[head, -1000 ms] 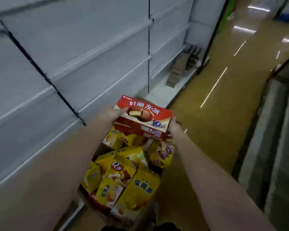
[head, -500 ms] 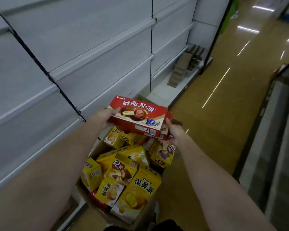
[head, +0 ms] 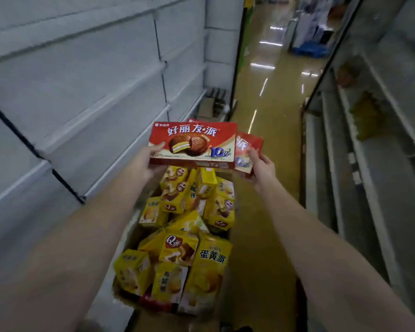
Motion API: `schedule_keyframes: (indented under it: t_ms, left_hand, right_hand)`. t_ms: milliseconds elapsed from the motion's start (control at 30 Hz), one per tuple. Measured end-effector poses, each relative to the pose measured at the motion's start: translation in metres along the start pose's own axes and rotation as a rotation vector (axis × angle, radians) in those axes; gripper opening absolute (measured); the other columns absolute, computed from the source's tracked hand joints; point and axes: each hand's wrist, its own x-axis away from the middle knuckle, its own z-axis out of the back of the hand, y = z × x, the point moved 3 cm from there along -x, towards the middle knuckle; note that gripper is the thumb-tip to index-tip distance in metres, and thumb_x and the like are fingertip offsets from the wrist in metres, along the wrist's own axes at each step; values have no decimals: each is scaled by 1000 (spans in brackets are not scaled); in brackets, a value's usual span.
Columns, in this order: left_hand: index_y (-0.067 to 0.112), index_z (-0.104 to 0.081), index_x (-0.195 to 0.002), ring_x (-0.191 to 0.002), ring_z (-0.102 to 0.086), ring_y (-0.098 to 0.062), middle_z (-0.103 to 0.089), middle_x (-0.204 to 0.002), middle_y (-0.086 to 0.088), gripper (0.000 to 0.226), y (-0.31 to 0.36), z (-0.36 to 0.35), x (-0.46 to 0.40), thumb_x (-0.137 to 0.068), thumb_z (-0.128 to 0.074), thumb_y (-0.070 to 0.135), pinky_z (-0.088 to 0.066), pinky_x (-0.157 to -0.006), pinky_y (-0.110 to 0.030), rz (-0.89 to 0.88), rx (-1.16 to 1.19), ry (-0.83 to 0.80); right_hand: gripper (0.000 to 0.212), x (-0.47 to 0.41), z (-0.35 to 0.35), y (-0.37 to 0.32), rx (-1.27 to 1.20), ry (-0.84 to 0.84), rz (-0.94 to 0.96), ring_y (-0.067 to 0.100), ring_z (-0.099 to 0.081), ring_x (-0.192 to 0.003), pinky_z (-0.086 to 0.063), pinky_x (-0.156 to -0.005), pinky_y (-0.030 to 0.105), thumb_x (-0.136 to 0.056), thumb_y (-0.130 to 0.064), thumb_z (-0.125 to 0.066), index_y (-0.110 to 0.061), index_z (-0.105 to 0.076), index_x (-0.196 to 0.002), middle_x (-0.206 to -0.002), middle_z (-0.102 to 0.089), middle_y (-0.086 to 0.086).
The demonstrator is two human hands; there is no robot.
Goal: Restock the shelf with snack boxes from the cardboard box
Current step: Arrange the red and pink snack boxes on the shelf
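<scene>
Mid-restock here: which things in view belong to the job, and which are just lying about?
Job:
- large red pie box, left hand
- second red box, right hand
- yellow snack boxes
- white shelf

Lying about:
- brown items on the right-hand shelving
- blue pallet

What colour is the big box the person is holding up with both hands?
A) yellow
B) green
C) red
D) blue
C: the large box gripped by the left hand is red, with a chocolate pie pictured on it; the right hand holds a second red box behind it, above the yellow boxes below.
</scene>
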Motion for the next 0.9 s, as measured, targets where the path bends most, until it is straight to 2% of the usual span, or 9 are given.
schedule_keyframes:
  t_ms: [67, 200, 367, 467, 633, 700, 767, 833, 900]
  left_hand:
    - [7, -63, -121, -97, -70, -26, -72, -109, -11, 44, 1, -31, 6, -79, -76, 16, -61, -69, -42, 38, -42, -136]
    - [13, -65, -101, -80, -72, -21, -73, -91, -7, 15, -6, -117, 31, -87, -68, 15, -61, -60, -38, 60, -119, -366]
    - [12, -63, -91, -60, -72, -21, -73, -71, -7, 8, -30, -245, 89, -92, -59, 19, -57, -47, -34, 126, -156, -630]
    - [17, -68, -111, -83, -74, -26, -76, -97, -7, 38, -51, -322, 136, -86, -69, 44, -59, -62, -39, 134, -132, -760]
    - [17, -65, -122, -100, -71, -30, -74, -109, -8, 54, -80, -432, 219, -83, -69, 55, -57, -76, -44, 105, -114, -958]
    - [17, -65, -120, -95, -72, -30, -75, -107, -7, 50, -88, -474, 250, -86, -65, 54, -57, -70, -40, 98, -107, -1039]
    - [17, -66, -114, -91, -73, -29, -76, -102, -7, 43, -97, -509, 278, -89, -62, 52, -57, -67, -38, 112, -107, -1111]
    - [16, -66, -116, -97, -72, -31, -76, -104, -8, 46, -107, -539, 297, -89, -62, 53, -57, -75, -42, 108, -113, -1170]
    - [14, -63, -123, -104, -70, -34, -74, -111, -9, 53, -121, -566, 313, -88, -63, 54, -56, -85, -47, 115, -124, -1239]
  right_hand:
    - [49, 17, 29, -20, -62, 105, 62, 27, -71, -93, -60, -79, 52, -92, -36, -69, -15, -51, -132, -104, -71, 7]
    - [54, 62, 107, -57, -158, 312, 181, 27, -70, -94, -60, -77, 51, -88, -42, -72, -24, -50, -133, -117, -68, 10]
    - [39, 135, 224, -104, -247, 533, 341, 27, -73, -88, -60, -76, 51, -89, -40, -71, -18, -58, -118, -110, -73, 12]
    - [23, 191, 283, -131, -324, 648, 416, 22, -73, -74, -62, -70, 45, -93, -32, -68, -17, -59, -108, -92, -74, 7]
    - [53, 275, 373, -175, -276, 883, 535, 24, -69, -101, -54, -94, 48, -93, -39, -67, -20, -46, -137, -117, -66, 2]
    - [52, 302, 406, -188, -251, 953, 551, 21, -66, -102, -54, -90, 38, -96, -39, -62, -16, -45, -139, -118, -62, -2]
    - [50, 326, 433, -200, -244, 989, 590, 24, -68, -104, -56, -88, 42, -95, -44, -61, -15, -50, -135, -123, -67, 3]
    - [53, 344, 465, -205, -205, 1061, 618, 28, -59, -121, -49, -101, 44, -99, -42, -56, -16, -43, -143, -141, -55, 12]
    - [55, 359, 494, -204, -211, 1130, 643, 27, -53, -126, -52, -94, 32, -100, -37, -55, -13, -38, -147, -145, -49, 10]
